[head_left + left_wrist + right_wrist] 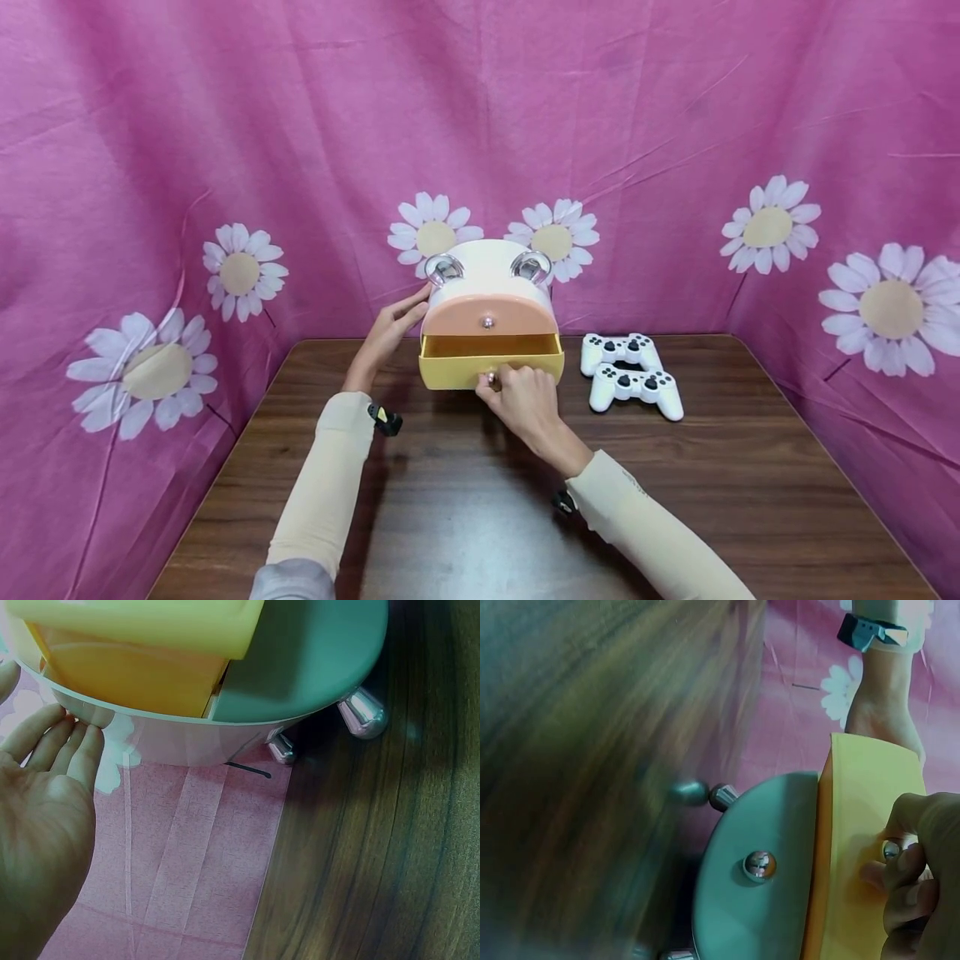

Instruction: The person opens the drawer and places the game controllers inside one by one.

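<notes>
Pink daisy-printed cloth [480, 125] hangs behind a brown wooden table [465, 533], where the left hand [384, 337] rests its nearly straight fingers against the left side of a small drawer cabinet [487, 275]. Its yellow drawer [453, 373] stands partly out, the silver knob [491, 379] pinched by the right hand [527, 404], the drawer front directly behind those fingers; farther right lie two white controllers [636, 387].

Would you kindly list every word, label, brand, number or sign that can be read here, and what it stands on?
No text can be read.
White controllers: any button markings are too small to read.
Right sleeve: a faint mark near the cuff, too blurred.
Drawer unit: no lettering visible.
</notes>
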Available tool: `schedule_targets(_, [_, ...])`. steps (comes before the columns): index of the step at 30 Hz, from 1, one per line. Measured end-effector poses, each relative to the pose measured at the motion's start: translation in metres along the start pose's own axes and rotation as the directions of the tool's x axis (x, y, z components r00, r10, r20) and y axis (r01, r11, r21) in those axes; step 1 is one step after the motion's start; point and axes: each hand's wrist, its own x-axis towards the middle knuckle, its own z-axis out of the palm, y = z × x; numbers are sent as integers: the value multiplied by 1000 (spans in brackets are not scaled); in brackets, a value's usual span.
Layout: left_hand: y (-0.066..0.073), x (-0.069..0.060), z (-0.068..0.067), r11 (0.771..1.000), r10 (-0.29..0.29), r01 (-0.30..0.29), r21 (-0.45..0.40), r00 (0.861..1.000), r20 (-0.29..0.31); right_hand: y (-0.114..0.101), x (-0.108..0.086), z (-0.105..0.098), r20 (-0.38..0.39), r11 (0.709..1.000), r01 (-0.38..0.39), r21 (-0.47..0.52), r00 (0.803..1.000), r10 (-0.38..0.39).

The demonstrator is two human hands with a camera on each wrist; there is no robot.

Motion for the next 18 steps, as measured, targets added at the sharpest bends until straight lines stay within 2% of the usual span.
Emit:
schedule_targets(6, [1, -1, 0, 1000, -2, 2, -9, 1000, 1, -3, -8, -5, 14, 999, -16, 30, 1000, 16])
schedule_targets(18, [2, -1, 1, 1000, 4, -4, -6, 1000, -9, -8, -23, -16, -64, 999, 27, 31, 998, -25])
